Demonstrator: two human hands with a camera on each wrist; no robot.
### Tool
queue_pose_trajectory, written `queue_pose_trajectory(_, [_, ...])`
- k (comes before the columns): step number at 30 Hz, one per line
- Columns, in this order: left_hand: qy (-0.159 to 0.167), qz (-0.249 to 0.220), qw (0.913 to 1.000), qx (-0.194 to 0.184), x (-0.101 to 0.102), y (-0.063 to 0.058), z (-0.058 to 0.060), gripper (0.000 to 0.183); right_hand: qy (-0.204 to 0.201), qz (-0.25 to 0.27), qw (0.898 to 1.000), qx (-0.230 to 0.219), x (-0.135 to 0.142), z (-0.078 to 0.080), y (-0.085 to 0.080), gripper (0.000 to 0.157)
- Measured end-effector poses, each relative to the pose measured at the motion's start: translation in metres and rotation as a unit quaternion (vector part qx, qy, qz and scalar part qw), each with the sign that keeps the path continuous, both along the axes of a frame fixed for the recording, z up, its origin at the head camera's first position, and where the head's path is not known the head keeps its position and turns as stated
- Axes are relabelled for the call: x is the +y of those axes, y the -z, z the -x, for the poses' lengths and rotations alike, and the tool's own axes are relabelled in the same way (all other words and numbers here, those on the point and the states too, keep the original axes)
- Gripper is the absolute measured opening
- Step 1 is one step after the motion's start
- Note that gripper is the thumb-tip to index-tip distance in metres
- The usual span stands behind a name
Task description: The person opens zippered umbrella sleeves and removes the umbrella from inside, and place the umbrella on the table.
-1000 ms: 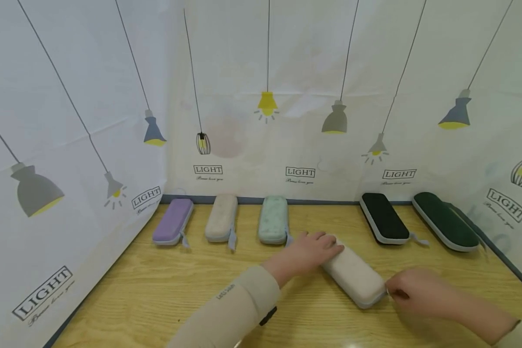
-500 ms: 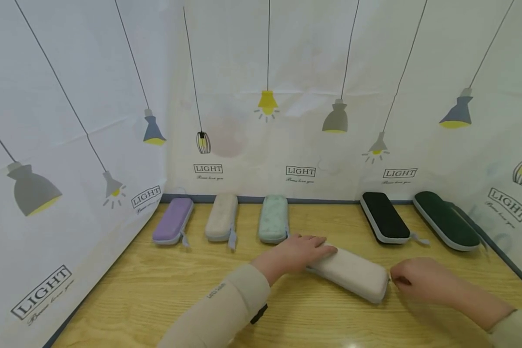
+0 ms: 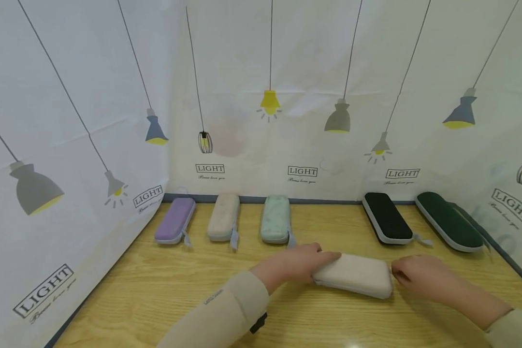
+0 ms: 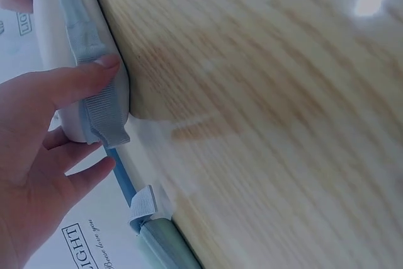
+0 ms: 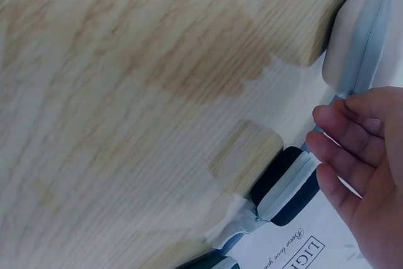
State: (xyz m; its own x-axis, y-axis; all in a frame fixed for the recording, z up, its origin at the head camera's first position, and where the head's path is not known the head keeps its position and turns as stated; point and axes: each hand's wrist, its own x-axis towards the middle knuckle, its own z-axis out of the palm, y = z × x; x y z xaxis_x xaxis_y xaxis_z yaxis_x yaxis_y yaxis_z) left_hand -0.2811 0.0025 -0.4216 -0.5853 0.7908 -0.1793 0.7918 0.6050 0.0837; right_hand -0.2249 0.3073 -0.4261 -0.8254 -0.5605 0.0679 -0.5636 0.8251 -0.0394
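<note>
A cream hard-shell pencil case [image 3: 357, 273] lies at an angle over the wooden table, between my two hands. My left hand [image 3: 302, 263] grips its left end. In the left wrist view the thumb presses the grey zip band on the case's side, beside a ribbed fabric tab [image 4: 106, 114], and the other fingers are behind the case. At the right end, my right hand [image 3: 428, 276] pinches the small zipper pull [image 5: 349, 96] between thumb and forefinger. Its other fingers are loosely bent in the right wrist view. The zip band [image 5: 368, 36] looks closed along the part that shows there.
Along the back edge stand a purple case [image 3: 175, 220], a beige case [image 3: 224, 216] and a mint case [image 3: 275, 218] on the left. A black case [image 3: 386, 217] and a dark green case [image 3: 450, 220] lie at the right. Lamp-printed sheeting [image 3: 243, 63] rises behind the table.
The cream case has turned from a steep slant to nearly level across the view. My left hand has moved left and slightly down with its end; the right hand stays at the other end.
</note>
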Motion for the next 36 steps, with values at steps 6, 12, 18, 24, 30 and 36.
queue_pose_trajectory(6, [-0.017,-0.004,0.9998,-0.006,0.0,0.002,-0.001,0.085,-0.002,-0.009,1.0,0.006,0.0,-0.001,-0.001,0.027])
queue_pose_trajectory(12, [-0.008,-0.015,0.9998,-0.012,0.001,0.002,0.003,0.085,-0.005,-0.01,1.0,0.014,-0.001,-0.002,-0.002,0.028])
queue_pose_trajectory(18, [-0.026,-0.029,0.9978,-0.053,0.001,0.001,0.005,0.085,0.006,-0.006,1.0,0.009,-0.002,-0.001,-0.002,0.022])
queue_pose_trajectory(24, [-0.032,-0.034,0.9977,-0.05,-0.002,0.002,0.004,0.085,0.01,-0.009,1.0,-0.005,-0.004,-0.001,-0.003,0.02])
queue_pose_trajectory(30, [-0.05,-0.04,0.9972,-0.039,-0.014,0.006,0.008,0.086,-0.022,0.01,0.999,-0.027,-0.015,-0.003,-0.003,0.023])
queue_pose_trajectory(36, [-0.063,-0.033,0.9971,-0.028,-0.022,0.004,0.01,0.084,-0.04,0.043,0.996,-0.059,-0.026,-0.007,-0.002,0.023])
